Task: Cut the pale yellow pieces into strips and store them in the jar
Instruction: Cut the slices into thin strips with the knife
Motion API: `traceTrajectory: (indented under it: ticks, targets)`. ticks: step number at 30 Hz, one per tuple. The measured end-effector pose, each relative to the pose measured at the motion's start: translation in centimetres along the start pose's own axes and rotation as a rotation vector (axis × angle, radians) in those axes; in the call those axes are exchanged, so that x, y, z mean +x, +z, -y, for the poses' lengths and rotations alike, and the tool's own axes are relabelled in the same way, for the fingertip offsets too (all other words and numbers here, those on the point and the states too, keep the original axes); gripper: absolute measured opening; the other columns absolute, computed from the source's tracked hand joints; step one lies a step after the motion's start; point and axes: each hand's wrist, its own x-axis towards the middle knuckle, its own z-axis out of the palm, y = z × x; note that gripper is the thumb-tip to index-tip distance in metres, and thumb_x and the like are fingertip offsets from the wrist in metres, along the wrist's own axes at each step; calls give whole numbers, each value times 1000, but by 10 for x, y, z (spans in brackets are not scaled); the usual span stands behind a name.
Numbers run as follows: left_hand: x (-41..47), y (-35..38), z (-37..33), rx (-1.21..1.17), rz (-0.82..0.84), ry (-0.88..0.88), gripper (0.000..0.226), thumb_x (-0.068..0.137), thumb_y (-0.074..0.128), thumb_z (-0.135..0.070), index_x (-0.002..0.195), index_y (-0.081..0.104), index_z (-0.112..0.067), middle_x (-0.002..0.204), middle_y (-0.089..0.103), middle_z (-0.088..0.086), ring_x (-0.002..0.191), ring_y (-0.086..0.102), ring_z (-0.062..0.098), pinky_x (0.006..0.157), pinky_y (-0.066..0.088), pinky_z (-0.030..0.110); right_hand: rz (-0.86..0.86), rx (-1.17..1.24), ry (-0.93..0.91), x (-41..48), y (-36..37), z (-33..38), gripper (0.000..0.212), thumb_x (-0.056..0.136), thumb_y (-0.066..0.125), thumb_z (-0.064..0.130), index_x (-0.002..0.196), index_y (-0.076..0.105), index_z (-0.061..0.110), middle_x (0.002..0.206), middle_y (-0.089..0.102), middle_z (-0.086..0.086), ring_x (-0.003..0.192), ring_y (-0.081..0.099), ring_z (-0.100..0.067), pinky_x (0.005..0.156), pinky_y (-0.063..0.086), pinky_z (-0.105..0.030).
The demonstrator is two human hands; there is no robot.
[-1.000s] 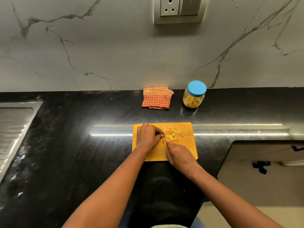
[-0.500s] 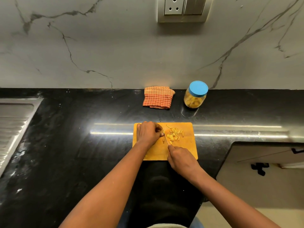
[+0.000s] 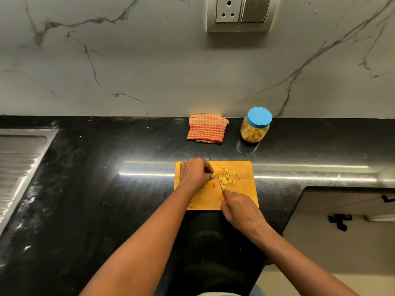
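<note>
Mid-frame on the cutting board [image 3: 241, 197], our left hand [image 3: 195, 174] pinches a pale yellow piece [image 3: 214, 173] beside the cut strips [image 3: 229, 177], our right hand [image 3: 239, 208] grips the knife [image 3: 220, 182], and the blue-lidded jar [image 3: 255, 126] stands on the worktop [image 3: 106, 189] above them.

I am standing in a home kitchen. A polished black stone counter [image 3: 85, 189] runs in front of me, backed by a grey marble-look wall [image 3: 149, 60] with dark veins. A socket and switch plate [image 3: 239, 13] is set into the wall above the counter. At my far left is the ribbed steel draining board of a sink [image 3: 17, 163]. On the counter lie a wooden cutting board [image 3: 243, 193] scattered with chopped pale yellow strips [image 3: 228, 176], a folded orange checked cloth [image 3: 206, 129], and a blue-lidded jar [image 3: 255, 127] of food near the wall.
</note>
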Motion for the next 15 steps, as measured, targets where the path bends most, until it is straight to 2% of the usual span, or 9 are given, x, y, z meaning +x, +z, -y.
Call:
traceTrajectory:
  ticks: [8,15]
  targets:
    - [-1,0,1,3,-18,-2,17,76,80,-40,89,77,-31,88,73,-11,91,63,11,89,50,40,7,-21,11,20,-2,2,35,99,45,25,129,54,12,113,66,-7,99,62,-23,84,51,-31]
    - [0,0,1,-9,-7,-8,16,76,80,-40,89,77,-30,87,73,-12,89,63,10,89,50,40,-2,-17,0,18,0,0,41,99,44,27,137,49,12,119,65,-8,103,62,-24,87,51,-33]
